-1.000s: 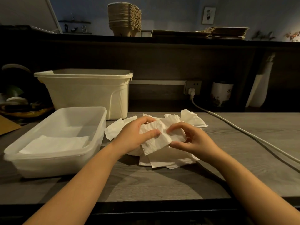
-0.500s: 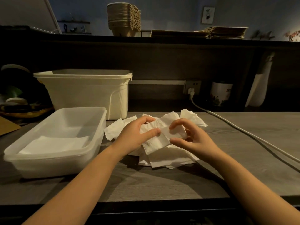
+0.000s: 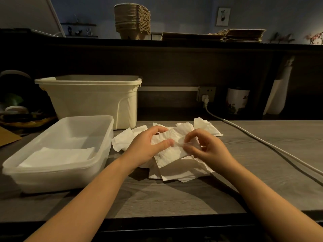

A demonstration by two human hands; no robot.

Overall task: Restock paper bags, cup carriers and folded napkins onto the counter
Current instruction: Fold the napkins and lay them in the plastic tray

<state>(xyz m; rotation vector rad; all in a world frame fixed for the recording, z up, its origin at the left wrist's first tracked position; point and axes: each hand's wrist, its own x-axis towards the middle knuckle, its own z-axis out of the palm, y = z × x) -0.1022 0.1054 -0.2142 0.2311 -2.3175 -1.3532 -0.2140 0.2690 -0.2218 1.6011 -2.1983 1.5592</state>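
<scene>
On the bench (image 3: 174, 198), a tray (image 3: 52, 179) sits at left with folded napkins (image 3: 57, 156) in it and a bin (image 3: 87, 102) behind it. Right of the tray lies a napkin pile (image 3: 185, 170); above it the left hand (image 3: 145, 147) and right hand (image 3: 211, 151) hold a napkin (image 3: 173, 152). A cable (image 3: 262, 142) runs further right. On the shelf (image 3: 192, 43) behind, carriers (image 3: 132, 20) stand left of bags (image 3: 243, 34).

Crinkled matt paper napkin (image 3: 172, 149) — translucent smooth plastic tub (image 3: 97, 155), grey grained wood-look counter (image 3: 262, 154), matt.
</scene>
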